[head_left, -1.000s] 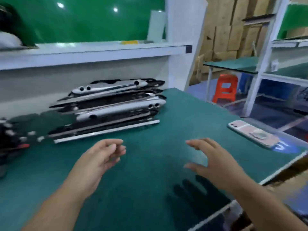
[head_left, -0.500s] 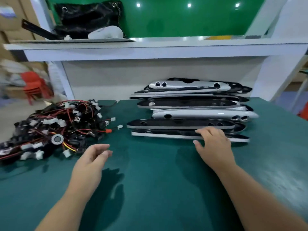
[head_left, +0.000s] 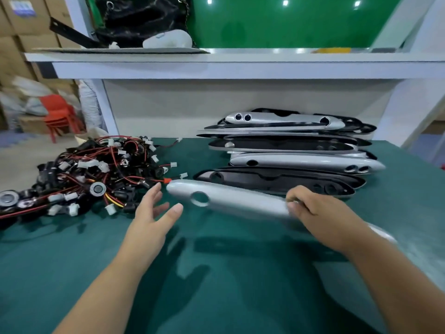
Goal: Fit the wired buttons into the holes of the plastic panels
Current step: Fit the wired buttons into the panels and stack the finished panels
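the right hand (head_left: pixel 320 213) has its fingers curled round the right end of a long, slim silver panel (head_left: pixel 228 201), holding it slantwise just above the green mat (head_left: pixel 216 297), where its soft shadow falls. this panel is smooth plastic with a satin grey sheen, rounded like a blunt blade at its left tip, and pierced by one round hole near that end; its held end is blurred. the left hand (head_left: pixel 149 218) is open, fingers straight and spread, palm turned toward the panel's left tip and just beside it, gripping nothing. behind the held piece lies the stack of panels (head_left: pixel 289 150), the same long tapered shape, piled unevenly at the back of the table under the shelf: some show the silver face with paired round holes at one end, others the glossy black hollow underside. to the left, near the open hand, sits the heap of wired buttons (head_left: pixel 84 179), a tangle of thin red and black wires, a few yellow, with small white plastic plugs and round black buttons, some ringed in bright metal. the mat looks matte and finely textured. above runs a flat white shelf (head_left: pixel 240 66) bearing a black bag (head_left: pixel 144 18) of shiny, creased material. a red plastic chair (head_left: pixel 57 114) stands far left.
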Demonstrator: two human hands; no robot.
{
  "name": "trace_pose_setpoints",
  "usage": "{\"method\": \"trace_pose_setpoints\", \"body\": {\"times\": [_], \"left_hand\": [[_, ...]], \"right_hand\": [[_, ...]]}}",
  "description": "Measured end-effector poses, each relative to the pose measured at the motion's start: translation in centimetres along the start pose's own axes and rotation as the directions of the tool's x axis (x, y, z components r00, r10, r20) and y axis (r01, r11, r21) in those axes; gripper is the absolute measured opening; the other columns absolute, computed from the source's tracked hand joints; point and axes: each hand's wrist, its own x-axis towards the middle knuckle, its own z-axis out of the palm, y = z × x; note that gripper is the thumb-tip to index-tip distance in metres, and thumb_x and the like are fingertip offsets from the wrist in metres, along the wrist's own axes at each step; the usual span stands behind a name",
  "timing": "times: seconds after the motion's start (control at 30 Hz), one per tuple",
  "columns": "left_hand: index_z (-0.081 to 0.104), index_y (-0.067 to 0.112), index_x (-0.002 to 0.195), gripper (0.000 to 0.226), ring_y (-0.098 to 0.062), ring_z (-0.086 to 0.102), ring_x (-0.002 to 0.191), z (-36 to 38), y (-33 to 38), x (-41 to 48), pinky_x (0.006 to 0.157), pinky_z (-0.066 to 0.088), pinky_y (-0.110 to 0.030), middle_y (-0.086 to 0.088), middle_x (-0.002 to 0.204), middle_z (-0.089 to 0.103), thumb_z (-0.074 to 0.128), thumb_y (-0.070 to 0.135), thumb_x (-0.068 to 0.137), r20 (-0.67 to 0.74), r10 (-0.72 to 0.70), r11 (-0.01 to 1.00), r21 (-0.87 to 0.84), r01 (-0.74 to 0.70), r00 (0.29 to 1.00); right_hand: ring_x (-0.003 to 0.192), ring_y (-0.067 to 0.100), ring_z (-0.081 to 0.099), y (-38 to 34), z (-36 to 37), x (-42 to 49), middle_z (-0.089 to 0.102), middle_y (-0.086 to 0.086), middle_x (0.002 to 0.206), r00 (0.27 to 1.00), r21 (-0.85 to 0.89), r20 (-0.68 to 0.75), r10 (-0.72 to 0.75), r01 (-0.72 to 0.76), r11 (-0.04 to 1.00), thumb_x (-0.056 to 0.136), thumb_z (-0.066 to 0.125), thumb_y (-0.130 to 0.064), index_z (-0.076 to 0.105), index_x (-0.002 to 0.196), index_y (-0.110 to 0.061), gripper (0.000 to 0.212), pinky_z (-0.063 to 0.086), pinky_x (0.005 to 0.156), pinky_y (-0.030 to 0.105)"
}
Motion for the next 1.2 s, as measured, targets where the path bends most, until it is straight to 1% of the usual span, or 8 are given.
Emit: {"method": "trace_pose_setpoints", "body": {"times": [0.13,0.3,0.43,0.53,0.67,0.87,0.97,1.2], "left_hand": [[0.062,0.025,0.106,0.021,-0.006,0.06,0.059,0.0,1.2,-0.4,0.061,0.051,-0.02,0.009,0.085,0.069,0.06,0.016,0.087,0.171,-0.014,0.945,-0.321,0.069,0.985],[0.064,0.015,0.09,0.004,-0.002,0.052,0.048,-0.5,1.8,-1.0,0.057,0.041,-0.021,0.007,0.069,0.063,0.062,0.017,0.087,0.156,-0.089,0.958,-0.257,0.128,0.984],[0.064,0.02,0.086,0.014,-0.009,0.059,0.069,-1.7,1.5,-0.6,0.068,0.043,-0.031,0.007,0.075,0.067,0.061,0.033,0.09,-0.07,0.065,0.993,0.098,-0.058,0.995],[0.064,0.02,0.117,0.025,-0.022,0.052,0.11,-4.6,0.5,1.5,0.094,0.039,-0.038,-0.004,0.118,0.061,0.053,0.027,0.095,-0.341,0.293,0.843,0.533,-0.073,0.893],[0.029,0.025,0.149,0.056,-0.027,0.012,0.145,-6.2,-2.9,3.9,0.118,0.016,-0.042,-0.004,0.159,0.019,0.048,0.023,0.096,-0.038,0.053,0.549,0.836,0.003,0.998],[0.026,0.037,0.147,0.06,-0.031,0.016,0.138,-5.2,-2.8,5.0,0.11,0.023,-0.048,0.003,0.153,0.026,0.05,0.046,0.093,-0.094,-0.047,0.466,0.878,0.105,0.994],[0.044,0.035,0.138,0.044,-0.031,0.017,0.133,-5.6,-3.0,5.2,0.106,0.026,-0.046,0.001,0.147,0.032,0.05,0.04,0.095,-0.086,-0.028,0.417,0.905,0.09,0.996],[0.062,0.024,0.099,0.018,-0.038,0.04,0.12,-7.5,-2.8,4.5,0.1,0.035,-0.045,-0.011,0.134,0.043,0.058,0.04,0.091,-0.151,-0.132,0.546,0.814,0.199,0.98]], "right_hand": [[0.074,0.006,0.053,-1.3,-0.9,-2.9,0.057,-0.018,0.077,0.997,0.064,0.063,-0.043,0.039,0.997,0.088,0.032,-0.058,0.047,0.089,-0.039,0.024,0.044,0.07,0.028],[0.117,0.008,0.04,-0.3,0.3,-5.4,0.044,-0.021,0.12,0.994,-0.305,0.102,-0.022,0.053,0.951,0.062,0.036,-0.088,0.023,0.138,-0.048,0.087,0.033,0.097,0.031],[0.111,0.011,0.049,1.2,1.2,-6.3,0.053,-0.016,0.123,0.996,-0.267,0.011,0.092,-0.086,0.96,0.066,0.059,-0.075,0.037,0.134,-0.038,0.08,0.038,0.083,0.026],[0.099,0.014,0.054,2.2,1.0,-7.5,0.058,-0.013,0.114,0.985,-0.242,-0.115,0.132,-0.157,0.957,0.065,0.06,-0.072,0.047,0.125,-0.035,0.072,0.037,0.073,0.027],[0.102,0.016,0.054,2.7,0.9,-9.0,0.06,-0.011,0.115,0.97,-0.265,-0.201,0.136,-0.188,0.946,0.066,0.06,-0.072,0.049,0.126,-0.032,0.073,0.039,0.076,0.029],[0.111,0.011,0.05,2.5,1.5,-8.8,0.055,-0.017,0.121,0.982,-0.39,-0.111,0.153,-0.185,0.902,0.067,0.047,-0.08,0.04,0.13,-0.038,0.076,0.034,0.087,0.029],[0.111,0.011,0.05,2.5,1.6,-8.7,0.057,-0.016,0.119,0.979,-0.385,-0.13,0.154,-0.194,0.902,0.067,0.045,-0.081,0.041,0.128,-0.038,0.075,0.034,0.087,0.03],[0.108,0.011,0.051,2.5,1.7,-8.7,0.057,-0.017,0.117,0.978,-0.391,-0.131,0.161,-0.2,0.898,0.068,0.045,-0.08,0.043,0.128,-0.038,0.074,0.032,0.084,0.029]]}}
